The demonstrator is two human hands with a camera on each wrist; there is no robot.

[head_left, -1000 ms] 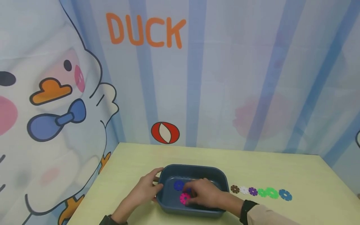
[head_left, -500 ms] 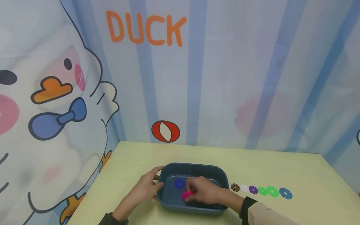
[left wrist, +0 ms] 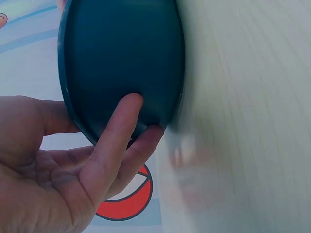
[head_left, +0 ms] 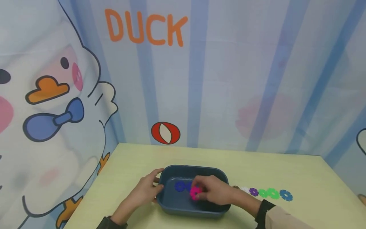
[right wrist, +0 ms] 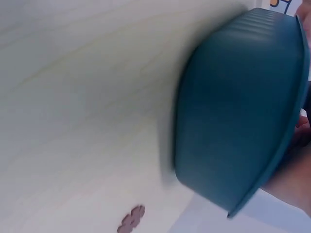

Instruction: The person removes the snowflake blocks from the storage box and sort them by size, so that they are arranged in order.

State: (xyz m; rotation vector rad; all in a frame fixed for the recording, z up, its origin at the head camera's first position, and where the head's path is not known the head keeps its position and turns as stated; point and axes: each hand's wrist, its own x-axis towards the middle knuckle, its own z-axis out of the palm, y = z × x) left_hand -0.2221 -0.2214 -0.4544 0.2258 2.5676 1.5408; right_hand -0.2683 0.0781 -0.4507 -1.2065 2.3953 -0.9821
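A right hand (head_left: 215,190) pinches a notched pink disc (head_left: 195,193) between thumb and fingers inside a dark blue-green tray (head_left: 190,212) on a pale yellow table (head_left: 143,154). The disc is held right of the tray's middle; whether it clears the tray floor is hard to tell. At the tray's left end, the left hand (head_left: 144,190) holds on, digits at the rim and against the outer wall. Deep-blue discs (head_left: 180,186) lie just left of and beyond the pink one, partly hidden by the right hand. Right of the tray runs a row of others, among them purple (head_left: 254,191), green (head_left: 273,193) and light blue (head_left: 286,195). The pink disc looks like thin plastic: light, fairly stiff, somewhat slick, unlikely to break. Its notched edge seems the surest hold, a fingertip pinch on opposite faces near the rim.
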